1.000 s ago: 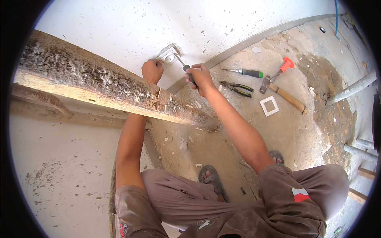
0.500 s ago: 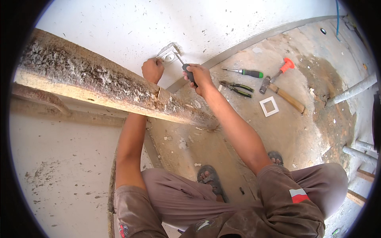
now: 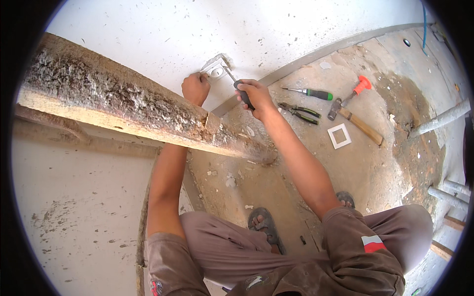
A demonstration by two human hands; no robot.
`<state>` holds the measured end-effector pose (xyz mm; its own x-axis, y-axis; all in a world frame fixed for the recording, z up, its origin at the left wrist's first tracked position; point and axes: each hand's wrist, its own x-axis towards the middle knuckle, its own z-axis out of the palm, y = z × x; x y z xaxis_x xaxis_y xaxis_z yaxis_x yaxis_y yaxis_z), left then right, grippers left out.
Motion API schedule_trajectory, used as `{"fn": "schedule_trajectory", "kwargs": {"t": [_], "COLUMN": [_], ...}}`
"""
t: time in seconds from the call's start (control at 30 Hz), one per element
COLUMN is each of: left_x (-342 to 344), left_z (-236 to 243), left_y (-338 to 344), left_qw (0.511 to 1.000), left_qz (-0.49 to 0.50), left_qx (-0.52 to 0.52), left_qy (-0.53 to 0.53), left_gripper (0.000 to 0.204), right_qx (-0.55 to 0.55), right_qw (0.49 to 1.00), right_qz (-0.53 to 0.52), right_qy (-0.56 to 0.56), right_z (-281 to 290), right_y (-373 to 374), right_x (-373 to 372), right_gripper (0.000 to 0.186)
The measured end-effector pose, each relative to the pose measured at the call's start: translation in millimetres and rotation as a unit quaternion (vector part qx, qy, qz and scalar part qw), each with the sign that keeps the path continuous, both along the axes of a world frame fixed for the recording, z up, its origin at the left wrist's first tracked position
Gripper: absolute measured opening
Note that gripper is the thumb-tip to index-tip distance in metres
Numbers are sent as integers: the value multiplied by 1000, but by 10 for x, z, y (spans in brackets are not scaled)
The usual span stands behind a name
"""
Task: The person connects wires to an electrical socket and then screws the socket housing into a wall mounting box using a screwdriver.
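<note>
A white wall socket [image 3: 216, 72] sits in a rough-edged hole low in the white wall. My left hand [image 3: 196, 89] is closed, its fingertips gripping the socket's left edge. In my right hand [image 3: 257, 100] is a screwdriver [image 3: 243, 92], its dark handle wrapped by my fingers. The metal shaft points up and left, and its tip meets the right side of the socket near the upper corner. Whether the tip sits in a screw is too small to tell. A thick, crusted wooden beam [image 3: 123, 106] passes over my left forearm and hides part of it.
Right of my hands on the dusty floor lie a green-and-black screwdriver [image 3: 318, 93], pliers [image 3: 300, 113], a wooden-handled hammer [image 3: 363, 126], a chisel with a red guard [image 3: 362, 85] and a white square frame [image 3: 339, 136]. Metal poles [image 3: 439, 118] stand at far right.
The whole view has shifted slightly, so things sit a little farther right and lower. Both hands keep their places at the socket, and the screwdriver's tip stays against its right side.
</note>
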<state>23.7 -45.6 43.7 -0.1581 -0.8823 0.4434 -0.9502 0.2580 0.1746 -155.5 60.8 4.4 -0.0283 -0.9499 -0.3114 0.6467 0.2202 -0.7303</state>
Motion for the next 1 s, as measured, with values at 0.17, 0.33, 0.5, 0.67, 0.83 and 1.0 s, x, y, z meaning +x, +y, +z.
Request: {"fn": "schedule_trajectory", "kwargs": {"t": [0.17,0.33,0.5,0.67,0.83,1.0], "left_x": [49,-1,37,204,-123,-368], "left_z": [21,-18,-51,104,213,347], "left_y": [-8,9,30,-179,107,65], "left_qw": [1000,999,1000,998,998,993], "left_qz": [-5,-19,-9,-59,16,61], "left_qx": [2,-18,5,18,31,0], "left_qy": [-1,20,15,-10,-56,-106], "left_gripper": [26,26,24,33,45,51], "right_qx": [-145,-184,-24,-151,-206,-146], "right_qw": [856,839,988,929,763,689], "right_qz": [-88,-124,-8,-2,10,89], "right_qy": [489,496,151,338,613,705], "right_z": [-3,-134,94,-27,-924,-1525], "right_y": [56,-49,16,34,696,1382], "right_x": [124,118,78,-82,-460,-862], "right_gripper": [31,28,26,25,25,30]}}
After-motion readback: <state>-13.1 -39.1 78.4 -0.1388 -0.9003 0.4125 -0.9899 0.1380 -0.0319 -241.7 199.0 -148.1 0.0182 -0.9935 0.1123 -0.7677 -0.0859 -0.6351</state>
